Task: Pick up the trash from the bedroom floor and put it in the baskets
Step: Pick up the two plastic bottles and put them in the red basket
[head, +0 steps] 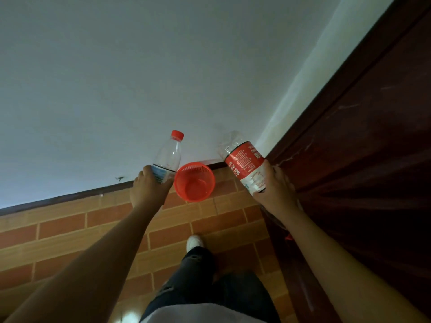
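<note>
Two plastic bottles are held out over the floor, one in each hand. The left hand [149, 188] has its fingers curled round the lower part of a clear bottle with a red cap [168, 157], gripping it at the blue-and-white label, so that the bottle rises from the hand with its cap pointing away from the person. The right hand [274, 191] wraps its fingers and thumb round the lower end of a clear bottle with a red label [245, 163]; this one leans up and to the left out of the hand, and its far end is clear plastic on which I cannot make out a cap. Between the two hands, and lower down, a small red mesh basket [194, 181] stands on the brick-patterned tile floor [70, 231], its mouth open toward the camera, close to the foot of the pale wall [140, 78]. The capped bottle's base sits just left of the basket's rim in this view; the labelled bottle is off to the rim's right, clearly apart from it. To the right of the right hand runs a dark reddish-brown wooden door [373, 159]. Below the hands the person's dark trousers [200, 273] and one white shoe [194, 242] show.
</note>
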The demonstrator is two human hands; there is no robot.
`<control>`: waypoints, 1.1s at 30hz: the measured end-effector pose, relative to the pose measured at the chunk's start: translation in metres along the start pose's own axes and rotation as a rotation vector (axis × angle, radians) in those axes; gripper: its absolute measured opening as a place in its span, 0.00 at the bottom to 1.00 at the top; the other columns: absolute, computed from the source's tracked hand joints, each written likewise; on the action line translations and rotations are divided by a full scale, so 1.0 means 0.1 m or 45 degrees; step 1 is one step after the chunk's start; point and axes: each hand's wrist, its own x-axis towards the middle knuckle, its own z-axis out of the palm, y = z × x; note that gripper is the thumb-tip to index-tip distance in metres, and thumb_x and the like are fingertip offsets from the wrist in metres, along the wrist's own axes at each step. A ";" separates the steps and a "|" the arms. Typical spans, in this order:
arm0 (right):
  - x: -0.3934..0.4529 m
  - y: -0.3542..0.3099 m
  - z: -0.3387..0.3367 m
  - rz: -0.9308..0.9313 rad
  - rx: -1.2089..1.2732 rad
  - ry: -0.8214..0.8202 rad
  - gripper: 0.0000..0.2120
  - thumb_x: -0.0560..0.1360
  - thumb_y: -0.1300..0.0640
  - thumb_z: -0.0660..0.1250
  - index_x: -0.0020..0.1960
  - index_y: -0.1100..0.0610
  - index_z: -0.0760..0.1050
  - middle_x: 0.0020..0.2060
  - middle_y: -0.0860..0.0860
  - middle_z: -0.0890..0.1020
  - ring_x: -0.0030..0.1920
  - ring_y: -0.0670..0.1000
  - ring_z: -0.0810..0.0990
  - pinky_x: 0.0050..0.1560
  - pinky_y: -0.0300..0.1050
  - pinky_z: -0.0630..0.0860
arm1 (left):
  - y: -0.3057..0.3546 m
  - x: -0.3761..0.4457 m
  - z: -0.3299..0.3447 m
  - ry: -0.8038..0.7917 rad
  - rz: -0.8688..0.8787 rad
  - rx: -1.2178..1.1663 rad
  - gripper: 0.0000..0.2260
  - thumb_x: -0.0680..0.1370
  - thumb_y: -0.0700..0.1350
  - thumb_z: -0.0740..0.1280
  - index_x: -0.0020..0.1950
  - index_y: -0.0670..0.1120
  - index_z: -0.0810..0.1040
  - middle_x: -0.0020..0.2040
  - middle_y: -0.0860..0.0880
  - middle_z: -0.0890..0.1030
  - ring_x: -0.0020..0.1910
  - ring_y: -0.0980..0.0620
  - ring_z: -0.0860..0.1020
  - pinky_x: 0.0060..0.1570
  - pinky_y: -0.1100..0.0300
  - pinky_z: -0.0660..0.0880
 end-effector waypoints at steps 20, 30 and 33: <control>1.90 1.13 2.98 -0.058 0.035 -0.057 0.44 0.66 0.50 0.74 0.73 0.54 0.51 0.68 0.59 0.64 0.67 0.60 0.66 0.65 0.61 0.68 | -1.19 1.47 3.06 0.047 -0.153 -0.438 0.28 0.71 0.54 0.70 0.64 0.41 0.66 0.58 0.42 0.77 0.54 0.43 0.78 0.53 0.44 0.77; 2.38 1.47 3.93 -0.096 0.084 0.033 0.44 0.66 0.49 0.73 0.73 0.53 0.51 0.67 0.58 0.65 0.66 0.59 0.67 0.63 0.60 0.69 | -1.46 2.04 4.02 0.170 -0.143 -0.977 0.30 0.71 0.48 0.72 0.66 0.41 0.61 0.59 0.45 0.72 0.57 0.47 0.75 0.53 0.54 0.74; 2.44 1.54 4.06 -0.099 0.081 0.051 0.43 0.66 0.49 0.73 0.73 0.53 0.52 0.66 0.57 0.66 0.65 0.59 0.67 0.63 0.60 0.69 | -1.50 2.16 4.26 0.141 -0.072 -1.025 0.31 0.70 0.44 0.73 0.68 0.45 0.61 0.58 0.49 0.71 0.57 0.50 0.73 0.53 0.56 0.72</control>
